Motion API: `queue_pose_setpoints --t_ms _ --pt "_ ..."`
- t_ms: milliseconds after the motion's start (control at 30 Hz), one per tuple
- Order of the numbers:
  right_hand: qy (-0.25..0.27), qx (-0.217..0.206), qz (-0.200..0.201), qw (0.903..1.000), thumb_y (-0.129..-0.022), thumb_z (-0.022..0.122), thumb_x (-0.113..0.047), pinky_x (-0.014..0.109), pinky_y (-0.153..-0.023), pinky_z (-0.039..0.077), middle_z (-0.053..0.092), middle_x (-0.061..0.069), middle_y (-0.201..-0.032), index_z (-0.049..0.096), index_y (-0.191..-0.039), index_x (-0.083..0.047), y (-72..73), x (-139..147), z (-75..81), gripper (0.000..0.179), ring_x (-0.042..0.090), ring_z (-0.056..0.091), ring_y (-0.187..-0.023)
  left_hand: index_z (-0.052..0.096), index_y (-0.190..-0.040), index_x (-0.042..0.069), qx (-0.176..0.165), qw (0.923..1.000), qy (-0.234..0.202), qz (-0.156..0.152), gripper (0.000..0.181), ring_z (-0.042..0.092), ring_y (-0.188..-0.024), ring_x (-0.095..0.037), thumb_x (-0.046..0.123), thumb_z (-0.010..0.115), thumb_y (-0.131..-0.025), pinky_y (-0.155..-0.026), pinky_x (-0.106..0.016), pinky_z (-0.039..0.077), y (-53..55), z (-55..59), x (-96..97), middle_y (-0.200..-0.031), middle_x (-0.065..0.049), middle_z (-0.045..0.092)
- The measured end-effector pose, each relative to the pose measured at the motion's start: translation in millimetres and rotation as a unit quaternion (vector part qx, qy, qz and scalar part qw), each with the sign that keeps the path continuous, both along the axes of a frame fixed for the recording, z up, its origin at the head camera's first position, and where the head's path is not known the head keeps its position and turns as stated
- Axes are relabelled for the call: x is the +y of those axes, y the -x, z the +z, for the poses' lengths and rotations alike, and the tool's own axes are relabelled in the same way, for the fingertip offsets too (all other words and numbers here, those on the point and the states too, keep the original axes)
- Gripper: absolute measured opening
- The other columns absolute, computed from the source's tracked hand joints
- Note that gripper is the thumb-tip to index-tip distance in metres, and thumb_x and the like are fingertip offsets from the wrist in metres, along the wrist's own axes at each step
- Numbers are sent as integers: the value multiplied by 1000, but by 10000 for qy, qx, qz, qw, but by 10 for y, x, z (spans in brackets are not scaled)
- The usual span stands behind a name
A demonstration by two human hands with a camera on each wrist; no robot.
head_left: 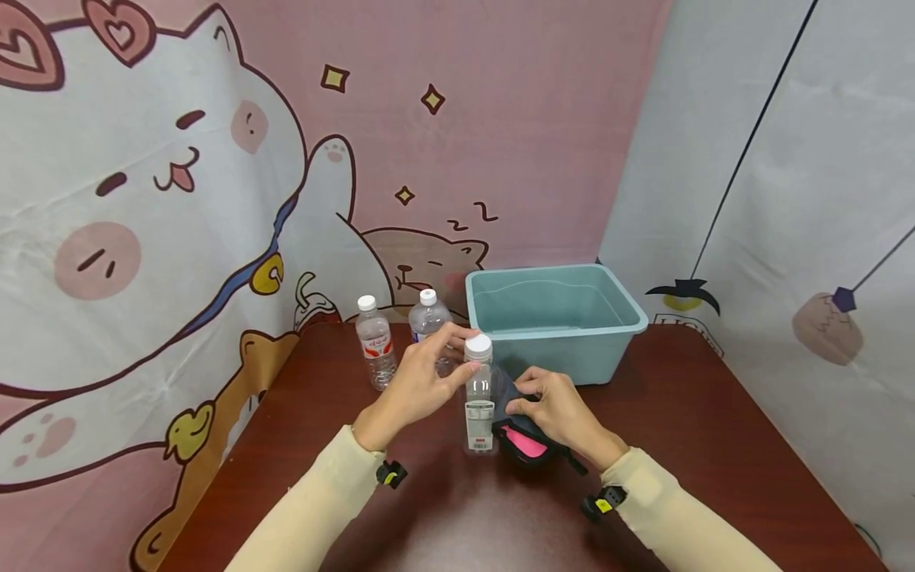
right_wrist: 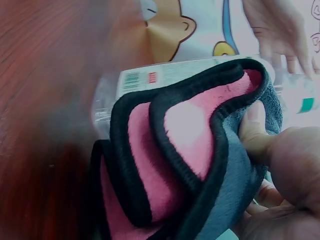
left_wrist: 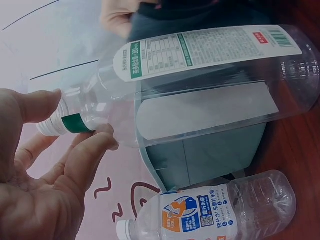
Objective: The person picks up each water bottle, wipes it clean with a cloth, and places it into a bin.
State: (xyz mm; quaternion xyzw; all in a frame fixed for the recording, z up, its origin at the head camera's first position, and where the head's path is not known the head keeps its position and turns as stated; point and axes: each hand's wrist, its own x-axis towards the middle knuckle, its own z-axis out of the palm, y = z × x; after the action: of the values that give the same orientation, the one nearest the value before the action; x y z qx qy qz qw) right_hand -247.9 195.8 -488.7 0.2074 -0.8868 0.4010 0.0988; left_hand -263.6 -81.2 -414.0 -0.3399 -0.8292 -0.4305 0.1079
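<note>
A clear plastic bottle (head_left: pixel 480 391) with a white cap stands upright on the table in the middle. Thumb and fingertips of my left hand (head_left: pixel 420 375) grip it at the cap and neck; the left wrist view shows a green band there and a white label (left_wrist: pixel 210 52) lower down. Right beside the bottle, my right hand (head_left: pixel 561 407) pinches a folded cloth (right_wrist: pixel 230 175), grey-blue on one side and pink on the other, edged in black. The cloth overlaps the bottle's side in the right wrist view, and some right fingers are hidden behind it.
Behind the hands, a pale teal bin (head_left: pixel 557 349) sits at the back of the dark red table (head_left: pixel 686 445). Two more capped bottles stand to the left: one with a red label (head_left: pixel 376 345), and a wider one (head_left: pixel 429 318) partly behind the left hand. Printed curtains surround the table.
</note>
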Motion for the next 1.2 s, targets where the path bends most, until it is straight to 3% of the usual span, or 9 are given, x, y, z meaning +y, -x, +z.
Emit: queue_pose_setpoints --t_ms 333,533,700,800,967,1200 --pt "-728 392 543 9951 -91 100 -14 24 -73 62 81 1 -100 93 -112 -4 101 10 -228 24 6 71 -88 67 -150 18 80 10000 -1 8 45 87 -113 -27 19 86 -109 -99 -53 73 10 3 2 -129 -8 84" --pt "-1554 666 1001 9805 -90 102 -12 20 -64 55 74 5 -90 91 -92 -2 134 -56 -365 15 2 61 -77 68 -149 17 74 9999 -71 7 44 87 -112 -29 18 86 -108 -99 -60 72 -2 1 -7 -127 -9 84" --pt "-1914 863 1040 9722 -88 103 -8 18 -60 47 67 1 -82 87 -79 -6 156 -93 -406 19 -1 53 -73 68 -149 17 20 10000 -95 -7 44 86 -114 -31 17 86 -108 -100 -60 72 15 -5 -4 -127 -11 84" --pt "-1812 734 985 9758 -87 103 -6 19 -61 50 71 4 -84 90 -89 -2 168 -87 -398 14 2 57 -74 68 -149 17 -13 9999 -104 -9 45 86 -115 -33 17 86 -108 -101 -61 71 30 4 -1 -128 -12 83" --pt "-1449 231 800 9859 -90 102 -11 29 -75 67 83 12 -103 91 -113 3 157 -34 -427 29 17 79 -91 67 -150 17 -17 10000 -66 -3 46 86 -116 -32 17 86 -108 -101 -58 72 17 -4 -1 -130 -11 83" --pt "-911 137 707 9932 -92 100 -13 29 -83 69 86 12 -110 89 -120 2 132 41 -426 34 21 83 -99 66 -152 18 21 10000 24 17 47 86 -118 -29 18 86 -109 -102 -55 72 -6 2 -5 -131 -10 83"
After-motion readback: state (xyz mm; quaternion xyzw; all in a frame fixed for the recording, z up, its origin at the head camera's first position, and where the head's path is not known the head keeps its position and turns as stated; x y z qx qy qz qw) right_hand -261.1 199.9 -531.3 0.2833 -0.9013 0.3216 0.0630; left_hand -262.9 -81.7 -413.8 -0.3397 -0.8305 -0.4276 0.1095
